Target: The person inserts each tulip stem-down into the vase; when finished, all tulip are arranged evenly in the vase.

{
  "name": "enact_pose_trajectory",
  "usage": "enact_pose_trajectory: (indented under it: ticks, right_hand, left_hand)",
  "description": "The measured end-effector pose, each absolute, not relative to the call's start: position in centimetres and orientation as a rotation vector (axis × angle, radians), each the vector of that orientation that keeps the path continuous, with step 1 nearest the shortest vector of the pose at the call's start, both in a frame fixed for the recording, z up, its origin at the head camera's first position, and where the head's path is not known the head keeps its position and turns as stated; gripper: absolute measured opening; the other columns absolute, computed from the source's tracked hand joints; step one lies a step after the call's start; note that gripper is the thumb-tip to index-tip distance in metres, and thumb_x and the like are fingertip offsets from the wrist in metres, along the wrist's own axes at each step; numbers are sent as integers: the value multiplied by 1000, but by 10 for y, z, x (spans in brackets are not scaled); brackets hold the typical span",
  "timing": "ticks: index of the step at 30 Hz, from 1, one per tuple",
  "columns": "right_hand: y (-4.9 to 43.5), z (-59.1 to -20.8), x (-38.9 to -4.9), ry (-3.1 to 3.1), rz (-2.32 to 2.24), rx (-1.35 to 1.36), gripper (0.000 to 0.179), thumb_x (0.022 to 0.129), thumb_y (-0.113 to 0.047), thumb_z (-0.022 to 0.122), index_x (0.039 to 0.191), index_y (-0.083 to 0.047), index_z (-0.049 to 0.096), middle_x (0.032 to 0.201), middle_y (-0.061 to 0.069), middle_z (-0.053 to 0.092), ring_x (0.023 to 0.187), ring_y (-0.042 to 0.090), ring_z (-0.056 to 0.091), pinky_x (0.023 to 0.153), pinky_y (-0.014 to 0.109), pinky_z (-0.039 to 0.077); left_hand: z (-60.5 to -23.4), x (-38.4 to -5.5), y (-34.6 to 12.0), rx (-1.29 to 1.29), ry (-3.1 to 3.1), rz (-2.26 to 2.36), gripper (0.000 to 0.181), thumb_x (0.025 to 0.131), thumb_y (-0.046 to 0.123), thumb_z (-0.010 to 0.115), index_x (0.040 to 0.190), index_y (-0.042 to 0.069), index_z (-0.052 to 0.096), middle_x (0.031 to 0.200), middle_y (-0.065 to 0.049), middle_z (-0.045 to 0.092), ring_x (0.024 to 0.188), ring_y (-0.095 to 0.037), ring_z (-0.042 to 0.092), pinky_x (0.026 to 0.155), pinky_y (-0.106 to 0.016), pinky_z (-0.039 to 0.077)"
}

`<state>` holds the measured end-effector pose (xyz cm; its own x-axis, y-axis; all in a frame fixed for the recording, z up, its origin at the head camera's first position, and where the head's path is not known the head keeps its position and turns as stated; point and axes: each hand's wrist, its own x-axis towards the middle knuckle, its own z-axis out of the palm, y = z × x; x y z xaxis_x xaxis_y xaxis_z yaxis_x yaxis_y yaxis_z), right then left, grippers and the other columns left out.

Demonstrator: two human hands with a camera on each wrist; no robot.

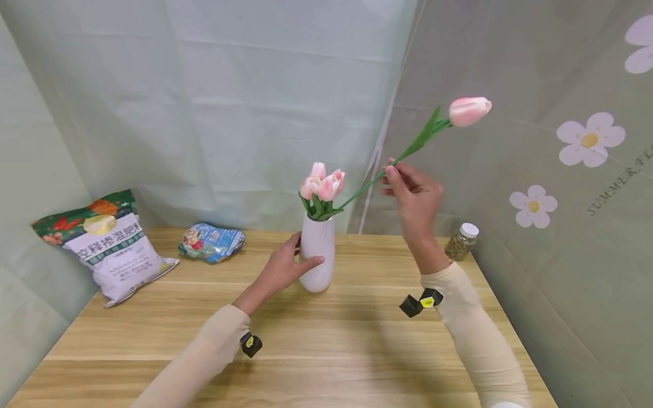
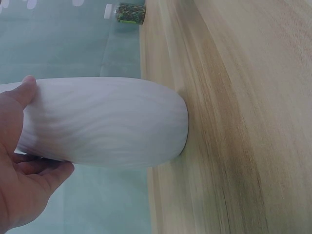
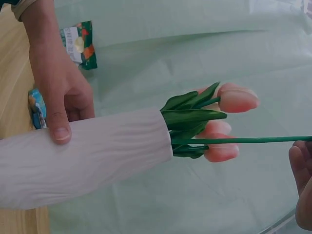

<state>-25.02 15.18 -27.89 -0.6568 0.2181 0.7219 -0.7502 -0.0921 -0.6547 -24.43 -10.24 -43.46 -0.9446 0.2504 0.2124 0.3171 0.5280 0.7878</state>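
Note:
A white ribbed vase stands upright on the wooden table, with several pink tulips and their green leaves bunched at its mouth. My left hand grips the vase from the left, thumb across its front and fingers behind, partly hidden. Above and to the right, my right hand pinches the green stem of a single tulip between thumb and fingers. That tulip leans up to the right, its bloom beyond the hand. In the right wrist view, the lower end of its stem reaches the vase's rim beside the other tulips.
A printed fertilizer bag leans at the table's left edge, and a crumpled blue packet lies near the back. At the back right stands a small jar with a white lid. Cloth curtains hang close behind the table.

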Motion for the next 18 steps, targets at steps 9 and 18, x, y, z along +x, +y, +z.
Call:
enact_pose_trajectory:
  ticks: [9,18]
  right_hand:
    - [141,-291,-254,-1658,1776,668,22,94,-2,72,109,15,73,94,11,78,74,10,74,64,29,64]
    - [131,-311,-254,-1864,1742,643,24,94,-8,74,111,10,75,101,20,77,77,11,74,64,29,63]
  left_hand:
    - [-434,-244,-103,-504,-2681,-1404,88,90,52,76,151,0,42,143,-19,58,129,-32,59,106,-49,53]
    - [-436,-244,-103,-508,-2674,-1418,88,90,52,76,152,1,41,144,-19,57,130,-32,58,106,-49,53]
